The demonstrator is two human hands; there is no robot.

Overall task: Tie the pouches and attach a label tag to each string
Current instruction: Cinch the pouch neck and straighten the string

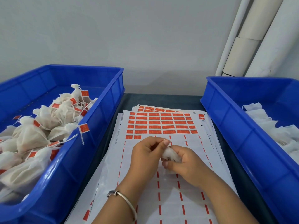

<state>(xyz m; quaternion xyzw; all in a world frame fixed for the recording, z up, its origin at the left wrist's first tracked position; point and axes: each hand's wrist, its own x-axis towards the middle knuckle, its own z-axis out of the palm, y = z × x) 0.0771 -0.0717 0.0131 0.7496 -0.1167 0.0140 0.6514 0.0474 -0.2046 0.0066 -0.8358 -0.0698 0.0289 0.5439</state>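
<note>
A small white pouch (pixel 171 155) is held over the label sheet (pixel 161 125) at the table's middle. My right hand (pixel 186 165) curls round the pouch from the right and below. My left hand (pixel 146 152) meets it from the left, thumb and fingers pinched together at the pouch's top; a bit of red shows at the fingertips. The string is too fine to make out. The sheet bears rows of red label tags on its far half; its near half is peeled, with only red strips left.
A blue bin (pixel 103 113) at the left holds several tied pouches with red tags. A second blue bin (pixel 229 120) at the right holds white untagged pouches (pixel 265 125). More label sheets lie stacked under the top one. White pipes stand at the back right.
</note>
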